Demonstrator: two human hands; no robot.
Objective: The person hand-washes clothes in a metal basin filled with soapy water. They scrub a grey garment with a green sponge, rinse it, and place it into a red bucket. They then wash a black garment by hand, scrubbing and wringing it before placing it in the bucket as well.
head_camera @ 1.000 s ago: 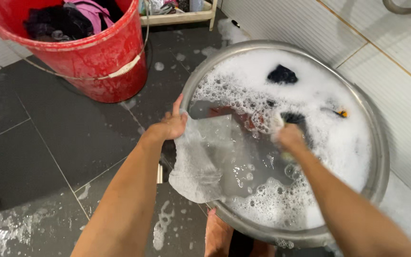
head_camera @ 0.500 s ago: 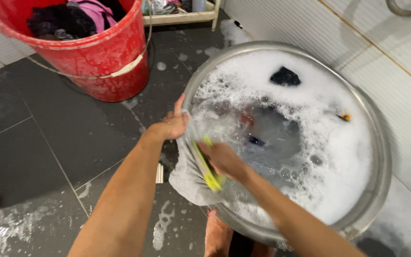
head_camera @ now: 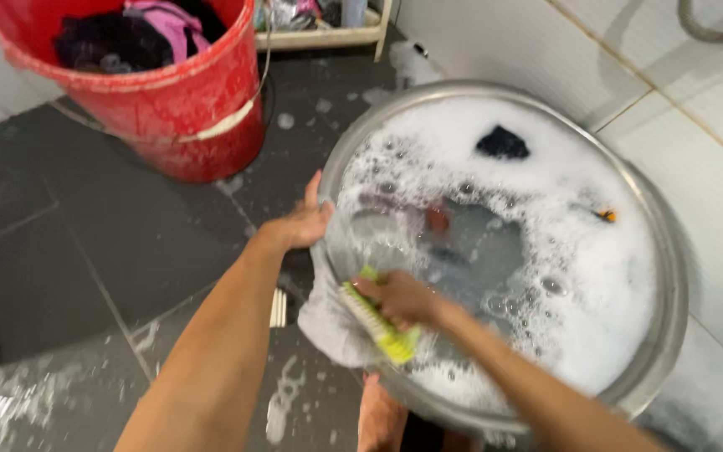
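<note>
**A:** So what changed in that last second? A second back the right hand was out in the middle of the basin with the brush half buried in suds. Half a second later it had swung over to the near-left rim, and at this moment it had slid a bit lower along the cloth, fist closed around the brush, bristles down on the fabric.

**B:** And the left hand?

**A:** Barely budged. It was pinching the cloth's top edge against the rim at left of centre the whole time, thumb sticking up. To me that reads as a scrub stroke already going, running down the fabric, not a rinse.

**B:** Where was the cloth exactly?

**A:** Draped over the rim, lower centre-left of the frame, hanging outside the basin. Pale grey, soaked, limp and clingy. The brush was lime-green plastic, oblong, with short pale bristles.

**B:** Rest of the scene?

**A:** Basin was round, shiny metal, full of thick white foam with a cleared grey patch of water in the middle. A dark clump poked through the foam up top, something reddish sat near the centre. Red plastic bucket in the upper left, scuffed, with dark and pink clothes inside. Dark floor tiles, wet, with foam splats.
</note>
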